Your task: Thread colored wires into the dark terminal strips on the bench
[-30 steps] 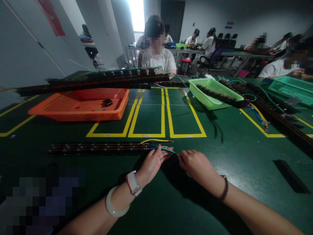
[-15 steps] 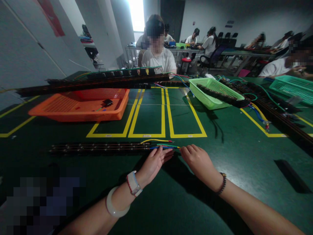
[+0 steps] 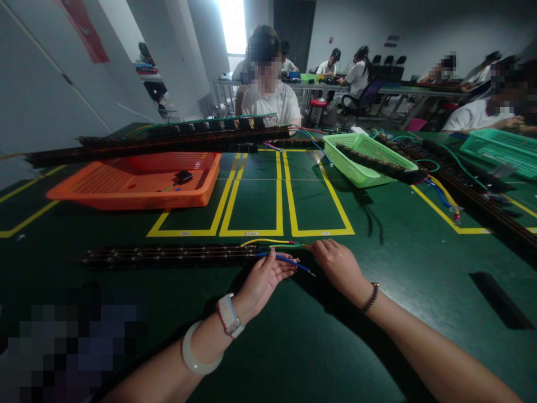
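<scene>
A long dark strip [image 3: 168, 255] lies across the green table in front of me, with yellow [image 3: 268, 241], green [image 3: 289, 245] and blue [image 3: 289, 261] wires coming out of its right end. My left hand [image 3: 264, 278] rests at that end with its fingers stretched out against the blue wire. My right hand [image 3: 338, 263] is just to the right, its fingers pinched at the tip of the green wire.
An orange basket [image 3: 138, 182] stands at the back left, a green basket [image 3: 364, 159] with a dark strip at the back right. Another long strip [image 3: 168, 143] spans the far table. Yellow tape boxes [image 3: 285, 193] mark the middle. People sit opposite and to the right.
My right hand has moved up and away from me, carrying the green wire's tip apart from the blue wire. The left hand has stayed in place.
</scene>
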The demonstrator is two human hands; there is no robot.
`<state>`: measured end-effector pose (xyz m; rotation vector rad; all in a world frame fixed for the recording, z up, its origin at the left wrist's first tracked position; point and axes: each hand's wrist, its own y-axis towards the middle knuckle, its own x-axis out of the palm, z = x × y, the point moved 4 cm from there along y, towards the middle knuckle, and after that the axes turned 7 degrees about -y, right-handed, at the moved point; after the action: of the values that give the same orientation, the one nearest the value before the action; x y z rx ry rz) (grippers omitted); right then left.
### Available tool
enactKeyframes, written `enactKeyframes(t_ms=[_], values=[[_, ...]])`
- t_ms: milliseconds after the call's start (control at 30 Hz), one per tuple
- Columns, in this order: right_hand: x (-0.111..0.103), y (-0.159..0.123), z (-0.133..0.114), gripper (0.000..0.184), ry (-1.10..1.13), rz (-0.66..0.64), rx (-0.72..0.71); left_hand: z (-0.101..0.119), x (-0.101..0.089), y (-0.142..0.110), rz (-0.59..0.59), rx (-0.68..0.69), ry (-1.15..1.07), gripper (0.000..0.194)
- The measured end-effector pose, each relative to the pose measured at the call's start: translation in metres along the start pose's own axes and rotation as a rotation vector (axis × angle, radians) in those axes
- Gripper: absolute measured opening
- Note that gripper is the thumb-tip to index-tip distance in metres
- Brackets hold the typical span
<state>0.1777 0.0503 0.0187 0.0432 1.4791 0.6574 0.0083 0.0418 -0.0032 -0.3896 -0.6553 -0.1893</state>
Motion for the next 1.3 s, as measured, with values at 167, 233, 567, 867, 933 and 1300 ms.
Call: enactKeyframes(t_ms=[167, 233, 567, 867, 933, 1300], values=[[0.009, 0.002, 0.002, 0.021, 0.096, -0.104, 0.047, 0.002, 0.001, -0.001, -0.014, -0.018, -0.017, 0.034], [0.014, 0.001, 0.003, 0.023, 0.189, -0.166, 0.065, 0.002, 0.001, -0.001, -0.015, -0.029, -0.018, 0.033], [0.001, -0.009, 0.004, 0.026, 0.408, 0.045, 0.001, -0.001, 0.0, 0.0, -0.081, -0.046, 0.036, 0.027], [-0.024, -0.025, -0.026, 0.027, 0.202, 0.256, -0.452, 0.0, 0.003, -0.002, -0.095, -0.04, 0.015, 0.022], [-0.022, -0.025, -0.024, 0.028, 0.187, 0.236, -0.448, 0.001, 0.004, -0.002, -0.092, -0.039, 0.014, 0.022], [0.004, -0.015, -0.014, 0.022, 0.374, 0.085, -0.221, -0.004, 0.013, -0.013, -0.217, -0.136, 0.45, 0.044]])
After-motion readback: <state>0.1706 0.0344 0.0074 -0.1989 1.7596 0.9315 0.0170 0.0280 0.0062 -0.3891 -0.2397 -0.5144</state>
